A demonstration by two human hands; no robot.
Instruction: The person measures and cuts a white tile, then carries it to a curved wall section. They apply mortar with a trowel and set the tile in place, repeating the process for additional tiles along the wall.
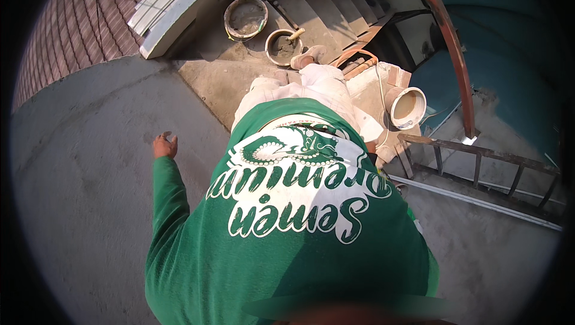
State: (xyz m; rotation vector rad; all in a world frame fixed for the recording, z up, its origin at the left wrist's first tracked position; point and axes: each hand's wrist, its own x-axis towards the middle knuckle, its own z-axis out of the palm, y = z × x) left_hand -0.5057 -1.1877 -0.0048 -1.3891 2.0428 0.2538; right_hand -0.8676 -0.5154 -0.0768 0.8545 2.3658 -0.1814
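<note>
My left hand (165, 145), at the end of a green sleeve, is held out to the left over the grey cement surface (90, 163). Its fingers are apart and nothing is in them; whether it touches the surface I cannot tell. Of my right hand (372, 146) only a small patch of skin shows past the right edge of my green shirt (287, 265). Its fingers and anything they hold are hidden. Nearest to it are a pale block (368, 126) and some brick pieces (398, 77).
Beyond my feet stand a bucket of wet grey mix (227, 19) and a smaller bucket (269, 49) with a wooden-handled tool. Concrete steps (317, 16) curve behind them. To the right are a white bucket (423, 108) of cloudy liquid, an orange hose (359, 51) and a ladder (477, 170).
</note>
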